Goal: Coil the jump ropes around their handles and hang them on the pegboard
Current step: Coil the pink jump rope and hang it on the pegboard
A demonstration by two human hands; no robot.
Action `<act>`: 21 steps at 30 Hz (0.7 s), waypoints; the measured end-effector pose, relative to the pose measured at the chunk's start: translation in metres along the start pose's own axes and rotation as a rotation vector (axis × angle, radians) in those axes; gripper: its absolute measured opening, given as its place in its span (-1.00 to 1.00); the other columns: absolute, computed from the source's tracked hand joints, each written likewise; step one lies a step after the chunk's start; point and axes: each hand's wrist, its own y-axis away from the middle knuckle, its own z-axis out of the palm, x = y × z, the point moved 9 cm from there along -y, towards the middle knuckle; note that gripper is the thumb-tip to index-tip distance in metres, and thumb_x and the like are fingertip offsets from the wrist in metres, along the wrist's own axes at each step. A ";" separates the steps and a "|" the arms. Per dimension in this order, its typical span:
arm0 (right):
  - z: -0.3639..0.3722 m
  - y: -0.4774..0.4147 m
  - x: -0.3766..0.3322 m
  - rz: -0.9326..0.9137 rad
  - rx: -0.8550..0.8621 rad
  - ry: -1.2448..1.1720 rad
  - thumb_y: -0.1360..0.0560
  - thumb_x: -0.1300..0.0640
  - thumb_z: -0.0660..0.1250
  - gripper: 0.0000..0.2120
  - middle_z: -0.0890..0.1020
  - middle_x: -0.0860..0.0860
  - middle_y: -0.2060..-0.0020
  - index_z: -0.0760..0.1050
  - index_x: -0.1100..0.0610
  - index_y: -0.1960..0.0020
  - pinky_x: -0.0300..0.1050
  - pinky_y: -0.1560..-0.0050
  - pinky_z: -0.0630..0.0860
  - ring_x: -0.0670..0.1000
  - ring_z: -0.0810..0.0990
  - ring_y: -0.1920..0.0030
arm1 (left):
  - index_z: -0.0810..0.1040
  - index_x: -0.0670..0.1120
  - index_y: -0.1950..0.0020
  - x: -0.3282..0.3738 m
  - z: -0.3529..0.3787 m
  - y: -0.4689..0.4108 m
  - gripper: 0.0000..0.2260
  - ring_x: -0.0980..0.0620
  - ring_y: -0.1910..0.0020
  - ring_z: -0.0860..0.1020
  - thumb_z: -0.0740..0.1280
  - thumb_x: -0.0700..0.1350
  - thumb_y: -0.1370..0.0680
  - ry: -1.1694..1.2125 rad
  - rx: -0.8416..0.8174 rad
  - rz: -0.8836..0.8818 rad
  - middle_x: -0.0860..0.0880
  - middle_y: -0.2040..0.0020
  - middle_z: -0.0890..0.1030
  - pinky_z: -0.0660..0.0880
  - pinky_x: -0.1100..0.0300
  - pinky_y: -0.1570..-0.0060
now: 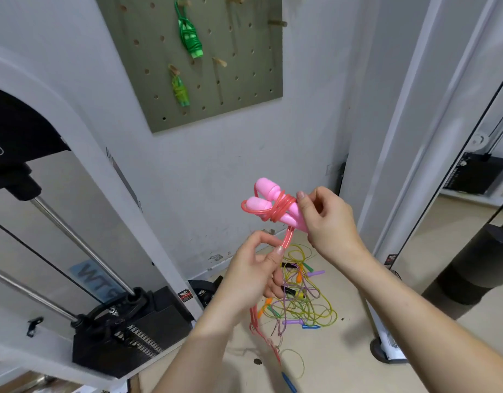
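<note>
My right hand [327,219] grips the two pink handles [266,197] of a jump rope, held side by side in mid-air, with several turns of pink rope [281,209] wound around their middle. Lower and to the left, my left hand [254,272] pinches the loose doubled strand of that pink rope, which hangs down past my wrist to the floor. On the wall above is the olive pegboard [244,89]. A coiled green jump rope [189,35] and a smaller yellow-green one [180,90] hang on its wooden pegs. Other pegs [278,23] stand bare.
A tangled pile of yellow, purple and orange jump ropes [304,299] lies on the floor below my hands. A cable gym machine with a black weight stack [125,333] fills the left. A white frame post [386,351] and a mirror stand at the right.
</note>
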 end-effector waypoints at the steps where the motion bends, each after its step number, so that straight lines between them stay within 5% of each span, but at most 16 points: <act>1: -0.002 -0.001 -0.003 -0.020 0.009 0.007 -0.58 -0.03 0.26 -0.65 0.41 -0.05 0.50 0.35 0.13 0.30 -0.04 0.37 0.36 0.04 0.42 0.45 | 0.45 -0.07 0.06 -0.005 0.000 0.001 -0.95 0.03 0.56 0.45 0.29 -0.15 -0.59 0.132 -0.026 -0.075 -0.07 0.43 0.51 0.29 0.30 0.57; 4: -0.009 0.000 -0.023 -0.167 0.032 0.124 -0.58 -0.02 0.24 -0.66 0.37 -0.07 0.44 0.28 0.06 0.31 -0.07 0.36 0.25 -0.03 0.35 0.39 | 0.52 -0.09 0.12 -0.006 -0.005 0.006 -0.93 0.07 0.52 0.45 0.40 -0.19 -0.51 0.097 -0.034 -0.103 -0.03 0.36 0.53 0.34 0.28 0.51; 8: -0.003 0.002 -0.032 -0.313 -0.012 0.391 -0.60 -0.07 0.17 -0.72 0.36 0.00 0.33 0.23 0.02 0.23 0.05 0.30 0.43 0.26 0.47 0.30 | 0.48 0.15 -0.12 0.046 -0.020 0.019 -0.74 0.05 0.33 0.53 0.42 -0.02 -0.47 -0.823 0.190 0.262 0.07 0.34 0.53 0.46 0.18 0.25; 10: 0.004 0.003 -0.032 -0.350 -0.063 0.485 -0.61 -0.07 0.16 -0.74 0.37 0.03 0.31 0.26 0.00 0.21 0.05 0.30 0.45 0.30 0.52 0.27 | 0.42 0.11 -0.17 0.068 -0.009 0.029 -0.64 -0.06 0.37 0.55 0.44 -0.04 -0.43 -1.200 0.232 0.490 0.04 0.35 0.54 0.48 0.13 0.40; 12: 0.010 0.004 -0.034 -0.374 -0.122 0.553 -0.61 -0.09 0.14 -0.71 0.48 0.09 0.29 0.34 0.05 0.21 0.03 0.28 0.41 0.29 0.56 0.21 | 0.51 0.02 0.07 0.081 -0.001 0.034 -0.73 -0.11 0.55 0.47 0.51 -0.10 -0.33 -1.362 0.233 0.696 0.00 0.45 0.46 0.30 0.23 0.60; 14: 0.016 0.003 -0.037 -0.383 -0.198 0.629 -0.61 -0.13 0.12 -0.66 0.57 0.12 0.24 0.32 0.06 0.24 0.01 0.26 0.39 0.28 0.58 0.16 | 0.52 -0.03 0.24 0.092 0.000 0.037 -0.87 -0.10 0.57 0.43 0.45 -0.05 -0.38 -1.391 0.209 0.872 -0.01 0.47 0.41 0.27 0.25 0.63; 17: 0.026 0.009 -0.047 -0.451 -0.300 0.687 -0.60 -0.22 0.05 -0.56 0.60 0.15 0.28 0.25 0.05 0.31 -0.04 0.30 0.30 0.29 0.58 0.18 | 0.61 -0.01 0.24 0.109 -0.005 0.031 -0.71 -0.06 0.42 0.51 0.19 0.11 -0.49 -1.361 0.089 0.943 0.03 0.35 0.51 0.42 0.22 0.56; 21: 0.023 0.023 -0.072 -0.562 -0.394 0.422 -0.55 -0.24 -0.03 -0.50 0.44 0.01 0.57 0.17 0.00 0.46 -0.11 0.41 0.28 0.05 0.40 0.50 | 0.70 0.00 0.11 0.128 -0.021 0.014 -0.77 0.06 0.23 0.59 0.31 0.09 -0.49 -1.012 -0.115 0.794 0.06 0.24 0.63 0.52 0.16 0.25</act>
